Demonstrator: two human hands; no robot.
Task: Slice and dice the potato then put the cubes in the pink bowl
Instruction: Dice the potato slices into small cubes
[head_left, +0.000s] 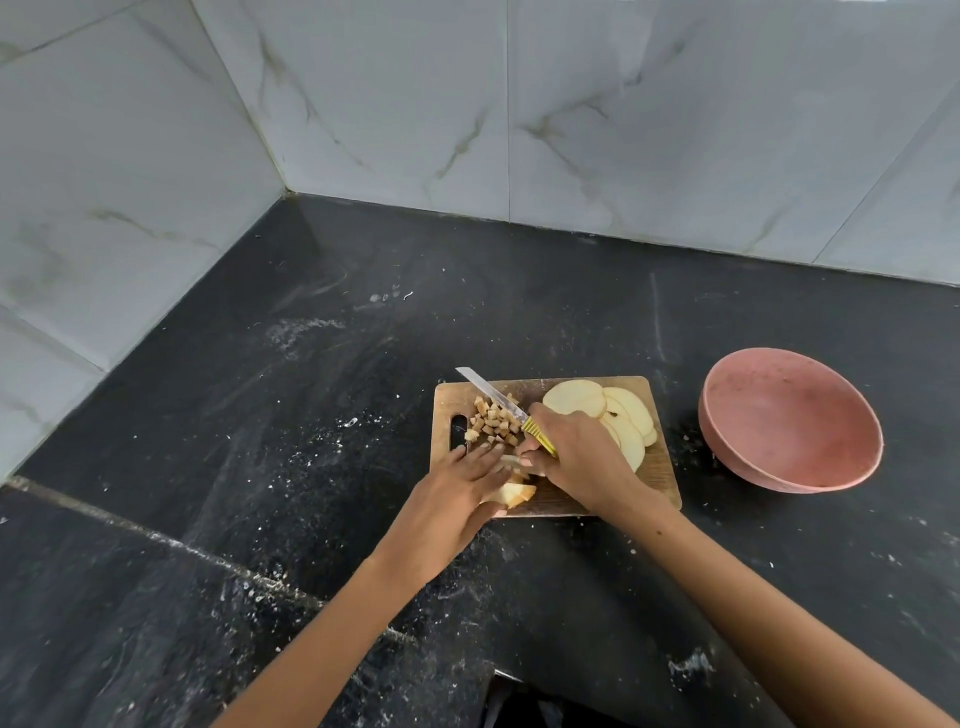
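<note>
Black countertop (311, 415) carries a wooden board (660, 467). Right hand (576, 457) grips the knife (498, 402); left hand (457, 493), fingers straight, presses potato strips (514, 491). Cubes (493, 421) lie far-left, slices (613, 410) right; pink bowl (789, 421) stands farther right.

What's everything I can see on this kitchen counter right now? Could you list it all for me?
cutting board: one, wooden brown, on the counter's middle.
potato slices: several, pale yellow, overlapping on the board's right part.
potato cubes: a small pile, tan, on the board's left part.
potato piece: one, pale, at the board's near edge under the left hand.
knife: one, steel blade, yellow handle, over the cubes.
pink bowl: one, right of the board, no cubes inside.
counter: black, speckled.
wall tiles: white marbled.
left hand: rests on the potato piece.
right hand: grips the knife.
</note>
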